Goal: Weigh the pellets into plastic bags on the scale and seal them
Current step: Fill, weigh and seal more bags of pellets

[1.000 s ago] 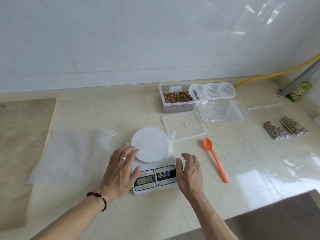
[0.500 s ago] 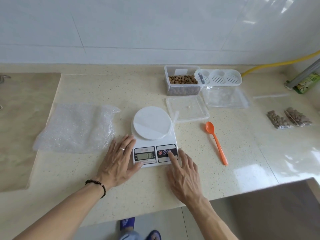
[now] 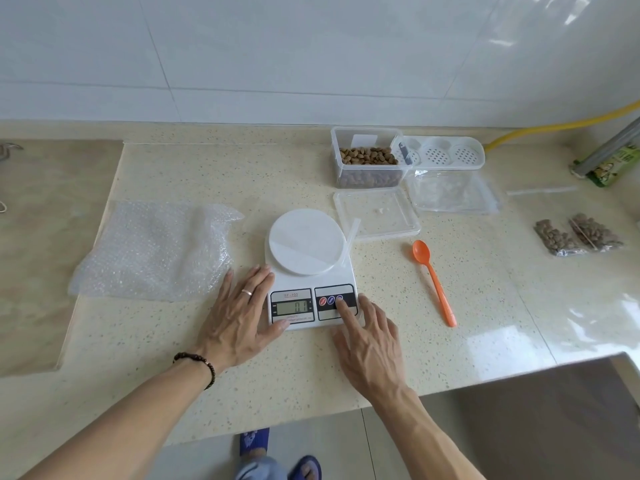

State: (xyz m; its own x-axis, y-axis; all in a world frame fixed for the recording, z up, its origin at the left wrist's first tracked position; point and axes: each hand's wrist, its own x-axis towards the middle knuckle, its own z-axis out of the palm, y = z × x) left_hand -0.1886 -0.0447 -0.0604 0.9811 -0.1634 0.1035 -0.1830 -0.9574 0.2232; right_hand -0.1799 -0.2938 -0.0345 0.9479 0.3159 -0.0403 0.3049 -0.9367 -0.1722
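Observation:
A white digital scale sits on the counter with an empty clear bag lying across its round platform. My left hand lies flat against the scale's left side, thumb at its front corner. My right hand has its index fingertip on the rightmost button of the scale. Behind stands an open clear box of brown pellets. An orange spoon lies to the right of the scale. Two filled pellet bags lie at the far right.
The box's lid lies behind the scale, beside a stack of empty clear bags. A white perforated tray sits next to the box. Bubble wrap lies at the left. The counter's front edge steps back at the right.
My right hand went from resting beside the scale to pressing a button with the index finger. My left hand stayed against the scale's left side. The view tilted downward.

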